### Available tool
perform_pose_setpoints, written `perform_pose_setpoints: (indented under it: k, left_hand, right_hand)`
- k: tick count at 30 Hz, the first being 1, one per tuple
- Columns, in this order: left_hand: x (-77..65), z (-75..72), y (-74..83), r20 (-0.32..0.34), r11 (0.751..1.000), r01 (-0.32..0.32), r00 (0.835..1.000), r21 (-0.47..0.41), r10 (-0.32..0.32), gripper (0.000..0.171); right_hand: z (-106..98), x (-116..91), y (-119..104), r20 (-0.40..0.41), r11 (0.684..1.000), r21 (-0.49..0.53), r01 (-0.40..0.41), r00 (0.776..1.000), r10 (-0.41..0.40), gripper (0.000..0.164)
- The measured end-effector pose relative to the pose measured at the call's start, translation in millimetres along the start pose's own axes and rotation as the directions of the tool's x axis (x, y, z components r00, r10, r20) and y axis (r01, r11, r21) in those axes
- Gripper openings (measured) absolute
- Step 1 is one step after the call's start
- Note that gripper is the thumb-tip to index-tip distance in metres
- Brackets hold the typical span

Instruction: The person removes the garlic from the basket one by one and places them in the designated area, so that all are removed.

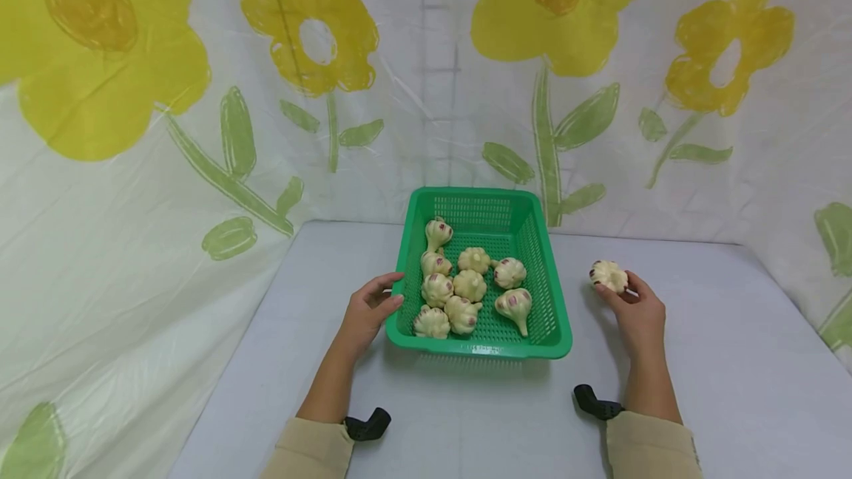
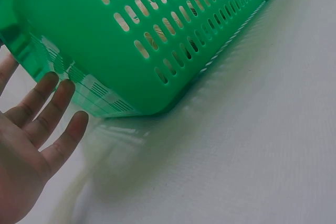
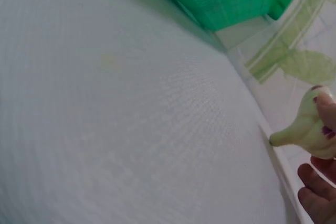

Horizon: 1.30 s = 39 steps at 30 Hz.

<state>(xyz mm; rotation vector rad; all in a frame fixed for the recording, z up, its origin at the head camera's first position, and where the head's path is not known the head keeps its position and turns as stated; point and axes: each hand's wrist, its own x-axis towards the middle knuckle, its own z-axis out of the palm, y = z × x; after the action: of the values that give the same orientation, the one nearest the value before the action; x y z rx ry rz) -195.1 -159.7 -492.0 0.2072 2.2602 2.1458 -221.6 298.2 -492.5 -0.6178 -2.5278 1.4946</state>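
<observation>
If the right hand [image 1: 640, 314] slackens its pinch, the garlic [image 1: 609, 275] could roll toward the counter's [image 1: 725, 361] far edge; the left hand [image 1: 362, 320], loosely spread, holding nothing, could jog the basket [image 1: 479, 348].

A flat white table [image 1: 479, 420] with a green, slotted plastic basket [image 1: 479, 348] directly on its surface.

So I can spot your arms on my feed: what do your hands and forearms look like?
The left hand and right hand are bare, without gloves. Beige sleeves end on each forearm; a black, elbow-shaped device sits at each cuff. No cable shows.
</observation>
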Motion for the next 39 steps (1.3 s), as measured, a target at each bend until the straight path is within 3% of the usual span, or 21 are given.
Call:
perform_pose_setpoints:
  k: [23,32,39]
  left_hand:
    - [-0.8,-0.3,1.1,0.003,1.000,0.000,1.000,0.000,0.000,0.043]
    - [-1.0,-0.5,-1.4,-0.006,1.000,0.019,1.000,0.012,-0.019,0.043]
    - [-0.3,-0.4,-0.5,0.000,1.000,-0.003,1.000,0.002,0.003,0.043]
  right_hand:
    - [9.0,2.4,8.1,0.083,0.985,-0.153,0.081,0.994,-0.069,0.081]
    - [9.1,1.0,8.7,0.083,0.983,-0.151,0.101,0.993,-0.089,0.081]
    - [8.4,-0.2,7.1,0.071,0.982,-0.156,0.106,0.993,-0.096,0.081]
